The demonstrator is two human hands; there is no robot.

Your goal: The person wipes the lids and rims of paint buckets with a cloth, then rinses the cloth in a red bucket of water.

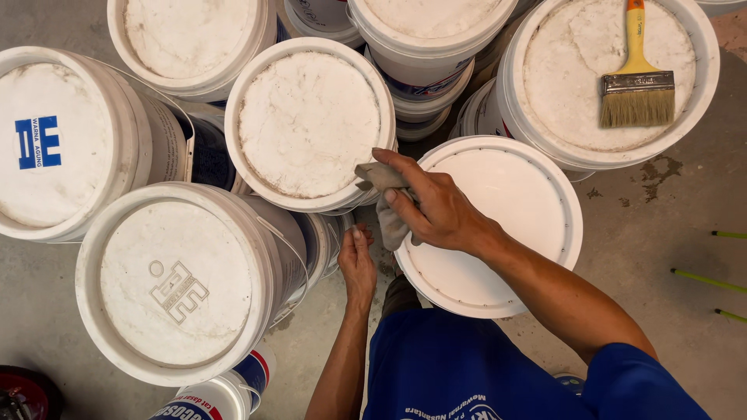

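Grey rag [387, 204] gripped in right hand [436, 206] over clean white lid [513, 202]

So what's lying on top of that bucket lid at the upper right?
A paintbrush with a yellow handle lies on the dusty white bucket lid, bristles toward the viewer. The sealed lid hides the bucket's contents.
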